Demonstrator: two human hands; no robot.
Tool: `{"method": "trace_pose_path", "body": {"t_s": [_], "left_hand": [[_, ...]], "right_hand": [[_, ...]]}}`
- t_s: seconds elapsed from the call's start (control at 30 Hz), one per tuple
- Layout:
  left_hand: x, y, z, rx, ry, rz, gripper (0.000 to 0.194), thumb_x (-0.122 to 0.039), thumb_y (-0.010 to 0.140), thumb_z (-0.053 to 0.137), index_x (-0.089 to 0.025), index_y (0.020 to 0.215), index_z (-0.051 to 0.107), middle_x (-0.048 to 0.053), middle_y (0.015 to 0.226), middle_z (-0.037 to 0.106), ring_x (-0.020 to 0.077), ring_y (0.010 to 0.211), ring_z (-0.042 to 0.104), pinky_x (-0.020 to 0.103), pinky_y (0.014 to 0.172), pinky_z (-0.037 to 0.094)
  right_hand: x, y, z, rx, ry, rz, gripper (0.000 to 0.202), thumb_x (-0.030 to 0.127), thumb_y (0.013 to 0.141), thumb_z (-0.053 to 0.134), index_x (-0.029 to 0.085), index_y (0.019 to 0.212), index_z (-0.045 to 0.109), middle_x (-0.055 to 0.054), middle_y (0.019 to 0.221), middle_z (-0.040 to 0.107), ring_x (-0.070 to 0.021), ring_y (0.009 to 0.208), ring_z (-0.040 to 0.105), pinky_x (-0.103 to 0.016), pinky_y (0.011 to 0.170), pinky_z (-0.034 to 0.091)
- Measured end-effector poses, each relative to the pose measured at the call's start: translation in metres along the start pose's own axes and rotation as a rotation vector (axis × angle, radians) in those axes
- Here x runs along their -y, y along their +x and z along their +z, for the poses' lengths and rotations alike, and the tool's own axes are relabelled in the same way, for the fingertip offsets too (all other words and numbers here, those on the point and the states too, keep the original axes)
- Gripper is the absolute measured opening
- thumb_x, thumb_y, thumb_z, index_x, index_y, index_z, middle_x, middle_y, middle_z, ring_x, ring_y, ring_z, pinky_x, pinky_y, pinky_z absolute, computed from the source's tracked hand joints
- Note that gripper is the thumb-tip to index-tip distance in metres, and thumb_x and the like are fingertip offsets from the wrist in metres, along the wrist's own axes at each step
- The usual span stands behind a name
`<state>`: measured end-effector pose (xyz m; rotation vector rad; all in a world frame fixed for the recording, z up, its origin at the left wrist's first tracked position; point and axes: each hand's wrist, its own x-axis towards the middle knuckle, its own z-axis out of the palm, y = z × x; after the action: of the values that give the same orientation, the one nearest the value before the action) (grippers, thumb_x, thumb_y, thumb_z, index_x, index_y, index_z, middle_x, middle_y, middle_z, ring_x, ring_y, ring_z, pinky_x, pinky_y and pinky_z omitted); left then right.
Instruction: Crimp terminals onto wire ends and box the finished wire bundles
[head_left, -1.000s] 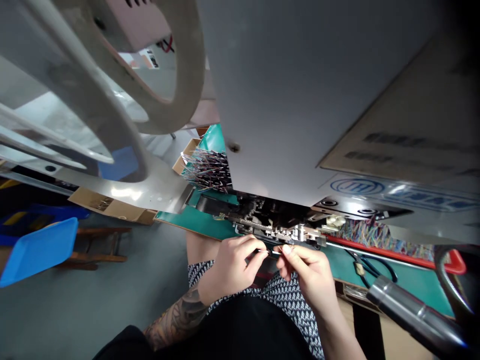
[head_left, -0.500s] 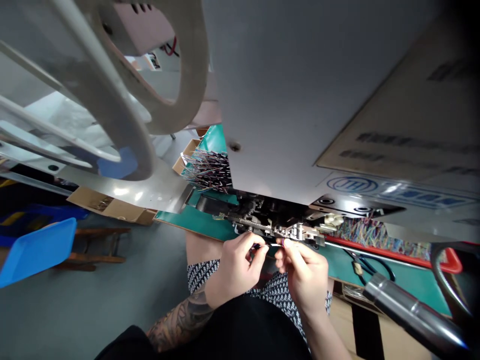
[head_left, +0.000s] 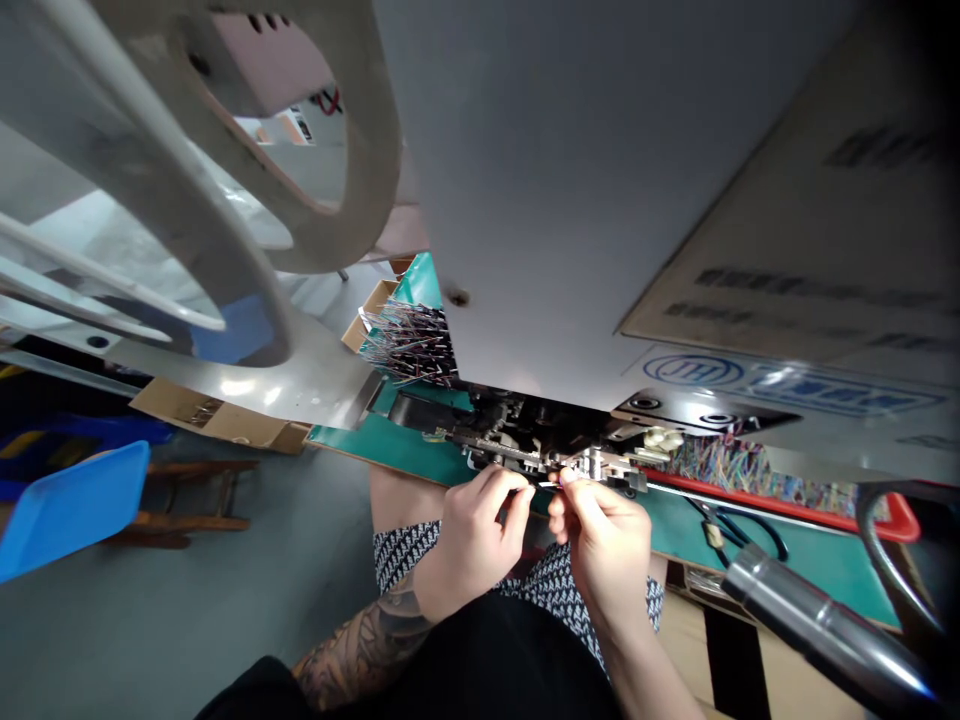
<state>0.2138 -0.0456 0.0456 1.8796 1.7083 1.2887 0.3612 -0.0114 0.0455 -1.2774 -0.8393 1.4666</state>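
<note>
the left hand (head_left: 472,540) is bent in a small pinch, with the tips of its thumb and pointer finger close together on one end of a thin little piece (head_left: 550,485). the right hand (head_left: 611,535) is pinching too, with its thumb and pointer finger on the other end. a short white bit of the piece shows in the gap between the two hands, but it is too small to tell just what it is. the other fingers of both hands are curled in, and the hands are near each other but do not touch. the piece is right in front of the shiny metal parts (head_left: 525,455) under the big grey machine (head_left: 540,250), and i cannot tell if it touches them. the left arm (head_left: 367,640), with pictures on its skin, comes up from the lower left, and its wrist points up and to the right. the right arm (head_left: 645,650) comes up from the lower right and leans in to the left. both hands are above the lap, over the black and white shorts (head_left: 409,555), at the near edge of the green table (head_left: 375,440).
</note>
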Motion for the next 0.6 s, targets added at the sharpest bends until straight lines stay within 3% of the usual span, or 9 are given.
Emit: {"method": "trace_pose_path", "body": {"t_s": [0.2, 0.33, 0.47, 0.6], "left_hand": [[0.003, 0.004, -0.006, 0.005, 0.061, 0.107, 0.016, -0.01, 0.104, 0.057, -0.019, 0.099, 0.07, 0.005, 0.092, 0.075, 0.0161, 0.082, 0.072, 0.028, 0.075, 0.058], [0.006, 0.005, -0.015, 0.116, 0.059, 0.159, 0.017, -0.011, 0.105, 0.057, -0.019, 0.098, 0.071, 0.004, 0.093, 0.075, 0.017, 0.085, 0.072, 0.03, 0.078, 0.057], [0.002, 0.008, -0.023, 0.236, -0.074, 0.009, 0.012, -0.016, 0.103, 0.061, -0.019, 0.094, 0.069, 0.001, 0.086, 0.073, 0.0148, 0.076, 0.067, 0.029, 0.072, 0.05], [-0.001, 0.011, -0.025, 0.319, -0.245, -0.174, 0.012, -0.018, 0.102, 0.064, -0.019, 0.09, 0.067, -0.002, 0.077, 0.069, 0.0113, 0.066, 0.06, 0.026, 0.064, 0.044]], "right_hand": [[0.008, -0.003, 0.002, -0.046, -0.133, -0.061, 0.041, 0.053, 0.084, 0.085, 0.016, 0.066, 0.08, -0.005, 0.058, 0.07, -0.0146, 0.044, 0.058, -0.024, 0.043, 0.046], [0.025, -0.005, -0.002, 0.08, -0.228, -0.008, 0.044, 0.054, 0.081, 0.087, 0.016, 0.061, 0.077, -0.004, 0.052, 0.065, -0.0129, 0.043, 0.055, -0.022, 0.043, 0.044], [0.031, -0.005, -0.01, 0.226, -0.206, 0.062, 0.048, 0.056, 0.085, 0.084, 0.017, 0.059, 0.076, -0.004, 0.052, 0.065, -0.0124, 0.043, 0.053, -0.023, 0.044, 0.042], [0.025, -0.006, -0.013, 0.242, -0.082, 0.058, 0.04, 0.051, 0.088, 0.083, 0.017, 0.068, 0.079, -0.005, 0.062, 0.072, -0.0134, 0.046, 0.058, -0.024, 0.046, 0.045]]}}
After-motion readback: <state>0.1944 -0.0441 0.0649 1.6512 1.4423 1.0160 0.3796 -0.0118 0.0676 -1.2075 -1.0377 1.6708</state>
